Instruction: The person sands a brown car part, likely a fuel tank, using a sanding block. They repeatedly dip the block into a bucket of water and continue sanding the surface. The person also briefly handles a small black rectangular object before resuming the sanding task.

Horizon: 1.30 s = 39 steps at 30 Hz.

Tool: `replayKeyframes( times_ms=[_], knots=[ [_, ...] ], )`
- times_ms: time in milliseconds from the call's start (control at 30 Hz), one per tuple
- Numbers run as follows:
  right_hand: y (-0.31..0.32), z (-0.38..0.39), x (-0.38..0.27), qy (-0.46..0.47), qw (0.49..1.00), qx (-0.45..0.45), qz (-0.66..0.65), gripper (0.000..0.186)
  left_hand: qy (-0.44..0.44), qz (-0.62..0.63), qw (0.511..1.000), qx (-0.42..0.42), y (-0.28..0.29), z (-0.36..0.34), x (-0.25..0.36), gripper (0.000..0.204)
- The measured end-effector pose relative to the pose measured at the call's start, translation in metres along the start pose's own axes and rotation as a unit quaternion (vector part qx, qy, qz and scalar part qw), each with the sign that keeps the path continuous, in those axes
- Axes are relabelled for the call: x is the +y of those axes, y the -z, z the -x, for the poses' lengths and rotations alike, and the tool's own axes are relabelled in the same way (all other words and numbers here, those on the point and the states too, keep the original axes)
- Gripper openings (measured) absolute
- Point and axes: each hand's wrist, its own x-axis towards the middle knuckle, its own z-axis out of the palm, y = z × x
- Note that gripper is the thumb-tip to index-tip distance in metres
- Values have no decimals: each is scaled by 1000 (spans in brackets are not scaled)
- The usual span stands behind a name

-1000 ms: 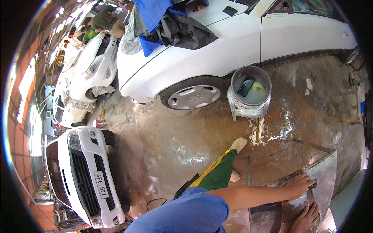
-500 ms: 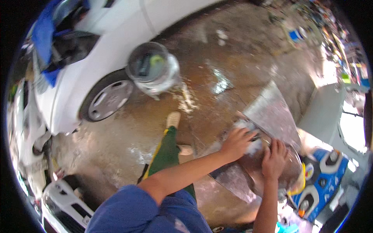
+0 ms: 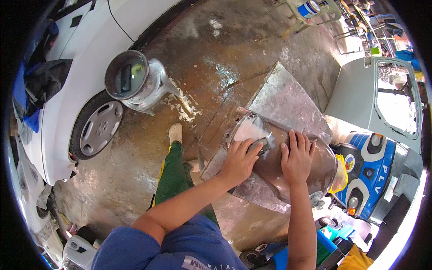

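My left hand (image 3: 238,162) grips a dark rectangular block (image 3: 261,145) on the pale smeared patch (image 3: 249,128) of a curved brownish metal panel (image 3: 270,180). My right hand (image 3: 297,159) lies open on the panel just right of that block, its fingers spread. The panel rests over flat scuffed metal sheets (image 3: 288,99), low in front of me, near the middle right of the head view.
At upper left, a grey bucket (image 3: 144,77) of cloudy water sits on a silver container (image 3: 159,87) beside a white car (image 3: 76,67). To the right are a detached grey door (image 3: 351,85) and a blue vehicle front (image 3: 369,171). A plastic chair (image 3: 330,13) stands farther back.
The view has swung rightward, bringing the panel toward the middle and the bucket leftward. My left hand still holds the block on the patch; my right hand remains on the panel.
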Motion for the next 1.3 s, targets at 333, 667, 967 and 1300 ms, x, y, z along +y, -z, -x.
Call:
replayKeyframes(
  times_ms=[333,667,967,1300],
  knots=[
    [-4,0,5,1,1000,-2,0,48,-20,0,998,-55,-1,-12,7,44],
    [-10,2,9,-8,1000,5,1,45,-17,-6,999,-44,-18,-30,15,44],
    [-5,-3,1,-1,1000,20,-14,45,-6,11,1000,-10,-26,-67,4,48],
    [-9,2,7,-6,999,25,-22,44,-17,-13,999,-34,-30,-74,-3,43]
  ],
)
